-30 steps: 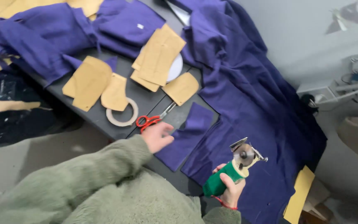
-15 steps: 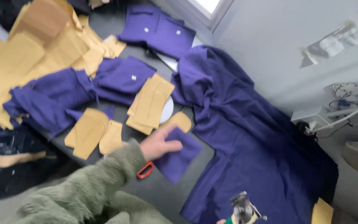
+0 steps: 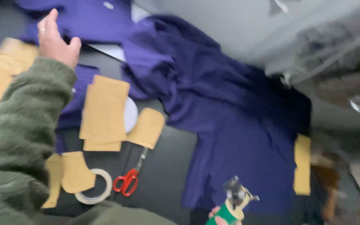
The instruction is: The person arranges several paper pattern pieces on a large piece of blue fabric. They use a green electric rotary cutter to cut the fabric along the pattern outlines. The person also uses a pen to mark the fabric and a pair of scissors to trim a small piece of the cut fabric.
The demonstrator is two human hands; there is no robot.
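Left hand (image 3: 57,39) lifted from purple fabric (image 3: 230,125).

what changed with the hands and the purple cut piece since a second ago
The left hand left the small purple piece near the scissors and reached up and away toward the folded purple pieces at the far end; that small piece is no longer seen. The right hand still grips the green rotary cutter. Paper patterns and tape ring stayed put.

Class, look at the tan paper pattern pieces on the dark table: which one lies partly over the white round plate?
The tall rectangular pattern stack in the middle: its right edge covers the white plate. The others lie clear of it.
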